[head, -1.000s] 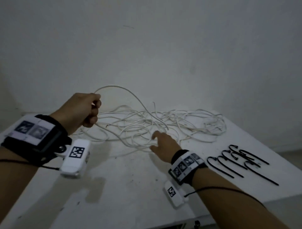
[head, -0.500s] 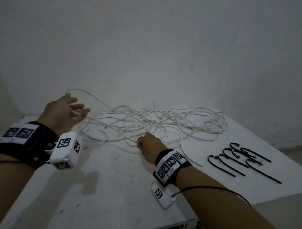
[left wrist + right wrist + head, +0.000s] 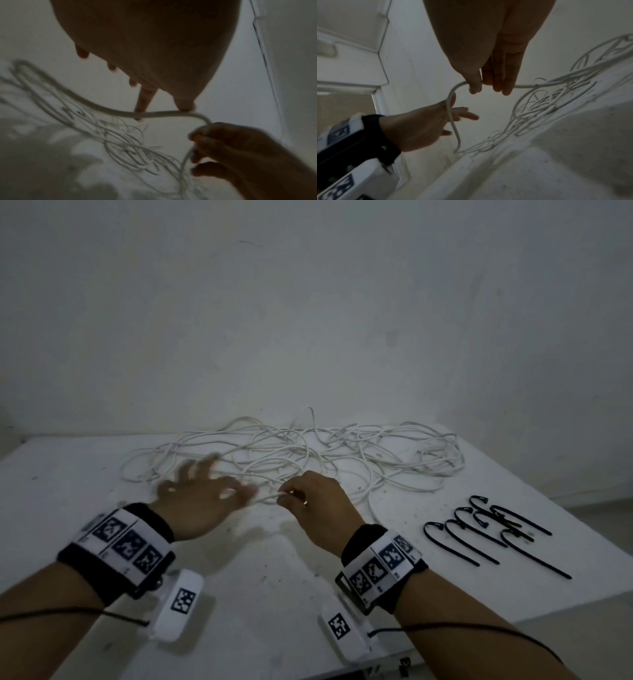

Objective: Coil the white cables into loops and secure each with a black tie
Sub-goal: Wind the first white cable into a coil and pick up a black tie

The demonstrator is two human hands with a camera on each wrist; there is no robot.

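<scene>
Cable (image 3: 270, 497) between both hands, mid-table.

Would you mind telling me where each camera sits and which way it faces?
Head: worn high, looks forward and down at the table, cables, ties, both forearms.
Left wrist: looks along the left hand at a cable strand.
Right wrist: looks along the right hand, which pinches the strand.
Shared: each wrist view shows the other hand too.
</scene>
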